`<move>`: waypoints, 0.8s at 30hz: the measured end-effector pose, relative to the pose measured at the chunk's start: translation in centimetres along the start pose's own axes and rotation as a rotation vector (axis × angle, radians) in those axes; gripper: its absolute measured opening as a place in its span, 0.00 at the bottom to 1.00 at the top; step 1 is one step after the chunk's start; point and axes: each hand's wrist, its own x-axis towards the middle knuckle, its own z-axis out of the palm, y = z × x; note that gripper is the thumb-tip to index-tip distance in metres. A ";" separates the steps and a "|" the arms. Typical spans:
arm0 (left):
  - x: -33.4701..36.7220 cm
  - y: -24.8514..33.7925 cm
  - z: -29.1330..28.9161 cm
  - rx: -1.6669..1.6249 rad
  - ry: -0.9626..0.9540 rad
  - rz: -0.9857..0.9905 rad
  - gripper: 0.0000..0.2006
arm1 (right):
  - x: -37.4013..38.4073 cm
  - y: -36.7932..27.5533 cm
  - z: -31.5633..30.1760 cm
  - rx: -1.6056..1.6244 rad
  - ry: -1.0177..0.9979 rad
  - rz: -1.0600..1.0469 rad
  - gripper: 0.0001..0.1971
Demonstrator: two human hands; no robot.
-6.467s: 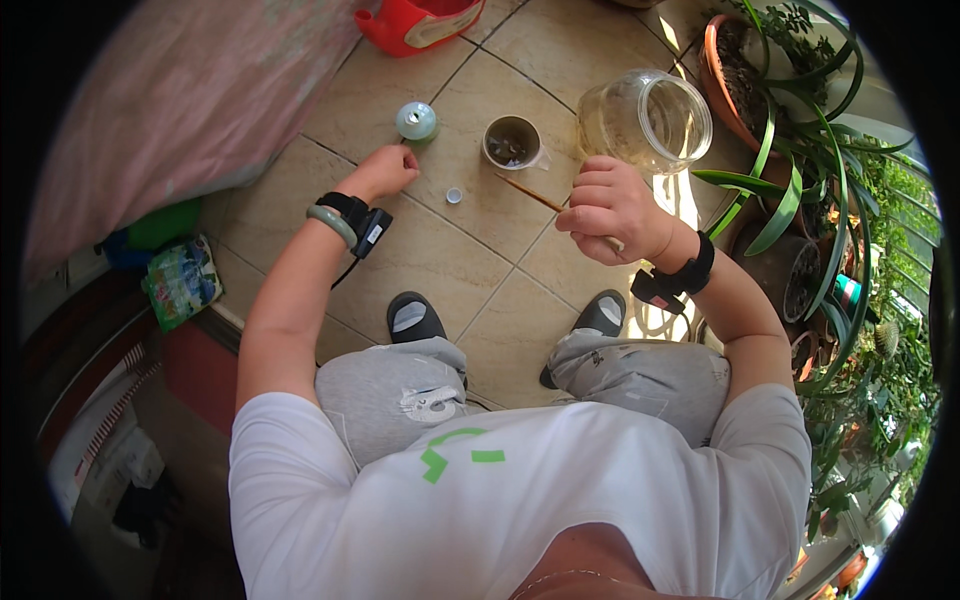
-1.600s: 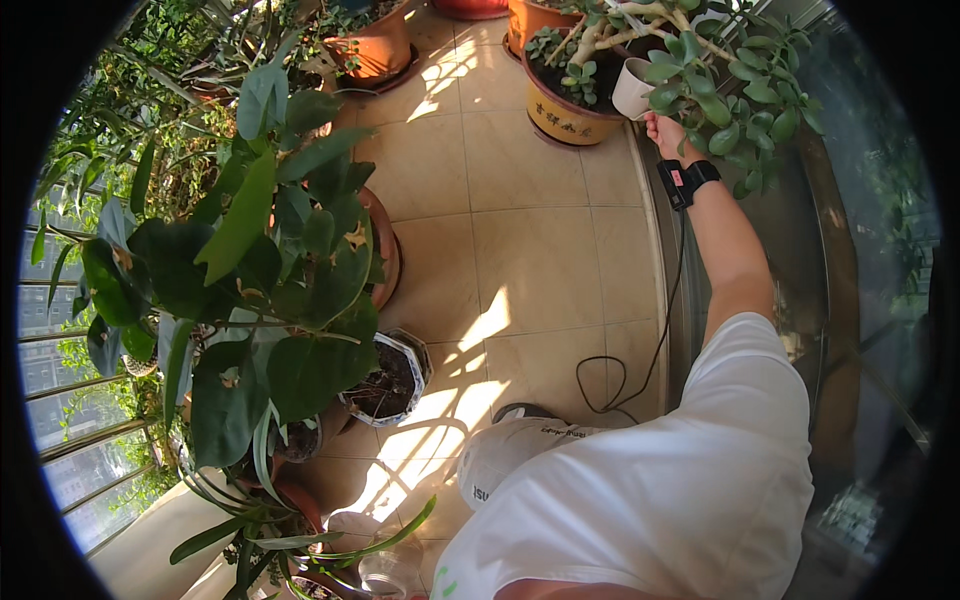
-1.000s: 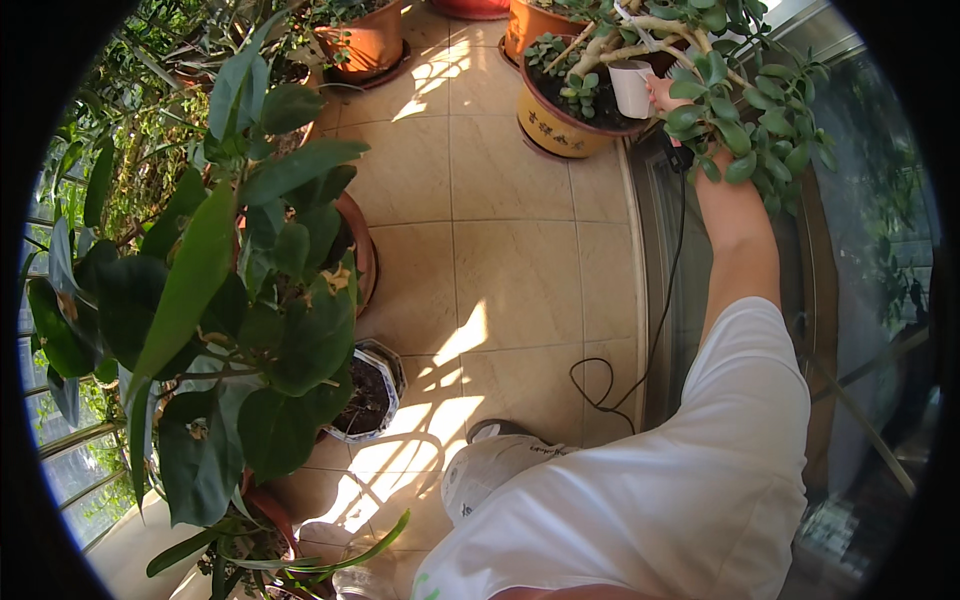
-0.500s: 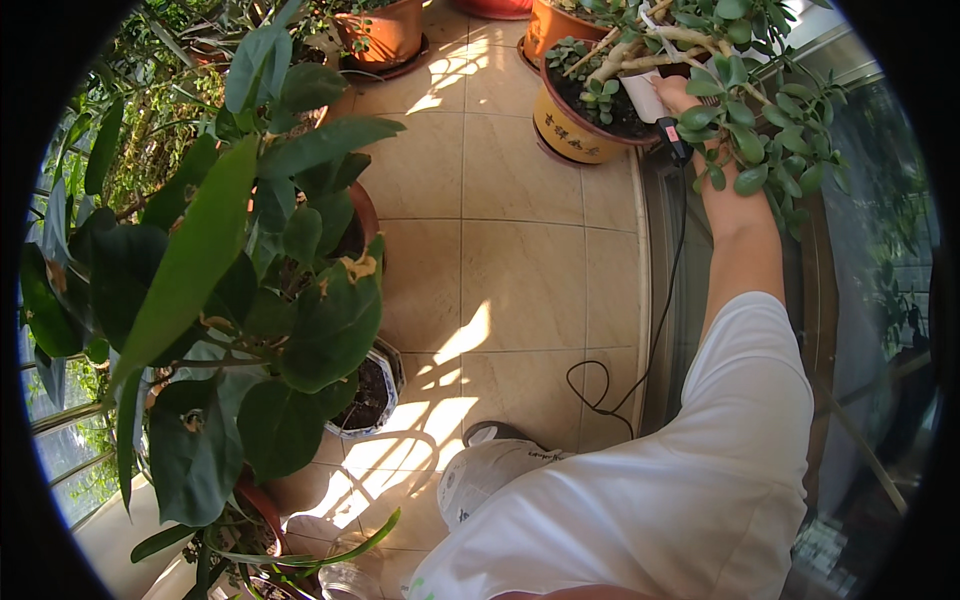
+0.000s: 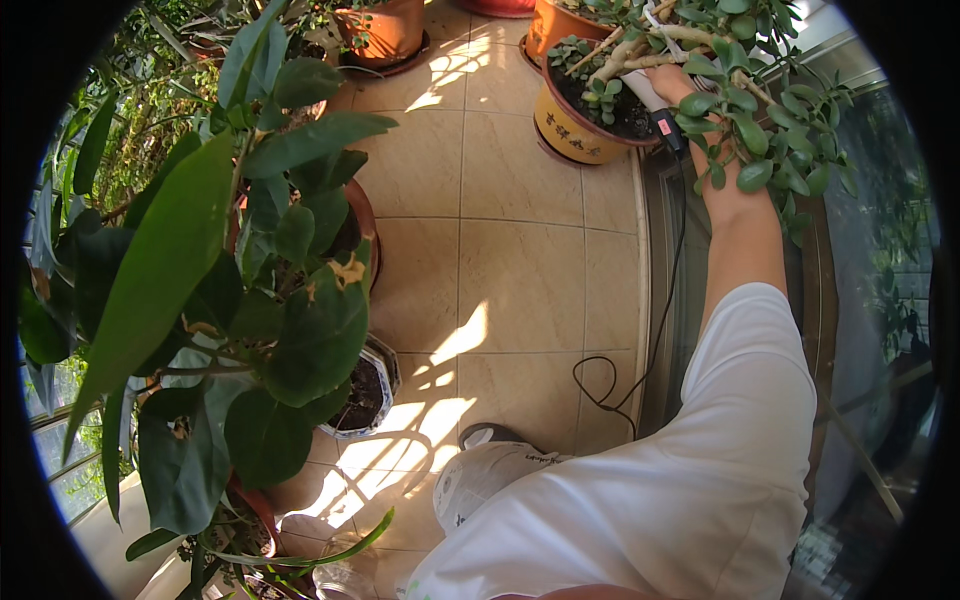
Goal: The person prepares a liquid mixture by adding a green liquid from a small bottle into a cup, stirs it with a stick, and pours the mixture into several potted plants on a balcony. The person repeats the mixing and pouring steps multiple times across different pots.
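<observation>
My right arm reaches far forward, and my right hand point(image 5: 672, 84) is closed around a white tube-shaped device point(image 5: 641, 88). A black plug-like end point(image 5: 667, 127) joins the device to a black cable point(image 5: 662, 310) that runs down and loops on the floor. The hand is among the branches of a jade plant point(image 5: 752, 130), whose thick leaves and stems hide part of the fingers and the device. Just left of the hand stands a yellow pot point(image 5: 570, 135) with dark soil and small succulents. My left hand is not in view.
Large-leaved plants point(image 5: 310, 330) crowd the left side, with a white-and-blue planter point(image 5: 388, 400) beneath. Orange pots point(image 5: 385, 35) stand at the back. Tiled floor point(image 5: 520, 260) runs between, and a glass panel point(image 5: 880, 260) lines the right.
My right hand and the device have shifted slightly up and left, deeper behind the jade plant's branches. The view has moved a little, so the left leaves sit further left.
</observation>
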 end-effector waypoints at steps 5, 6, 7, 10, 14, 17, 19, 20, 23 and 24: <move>-0.1 0.2 -0.4 0.002 0.003 0.002 0.09 | -1.4 -2.0 -0.7 -0.082 0.017 0.109 0.17; -0.1 0.2 -0.4 0.003 0.002 0.003 0.09 | -1.9 -2.2 -0.8 -0.032 0.116 0.008 0.16; -0.1 0.2 -0.5 0.006 0.003 0.004 0.09 | -2.3 -2.4 -0.8 -0.094 0.118 -0.007 0.14; -0.1 0.3 -0.7 0.011 0.003 0.003 0.09 | -2.8 -2.7 -1.1 -0.105 0.121 -0.088 0.15; -0.3 0.2 -1.0 0.006 0.004 0.011 0.09 | -3.7 -4.0 -3.5 -0.215 -0.063 -0.001 0.18; -0.4 0.1 -1.1 0.007 0.002 0.008 0.09 | -5.4 -6.0 -5.7 -0.211 -0.089 0.043 0.17; -0.3 0.1 -1.1 0.002 0.004 0.005 0.09 | -6.1 -6.9 -6.4 -0.187 -0.079 0.085 0.17; -0.3 0.1 -1.1 0.003 0.007 0.005 0.09 | -6.2 -7.0 -6.4 -0.177 -0.070 0.104 0.17; -0.4 -0.1 -1.0 0.003 0.006 -0.001 0.10 | -5.5 -6.3 -5.1 -0.214 -0.048 0.017 0.13; -0.4 -0.1 -0.9 0.007 0.003 -0.002 0.10 | -5.0 -5.6 -4.6 -0.240 -0.054 -0.023 0.13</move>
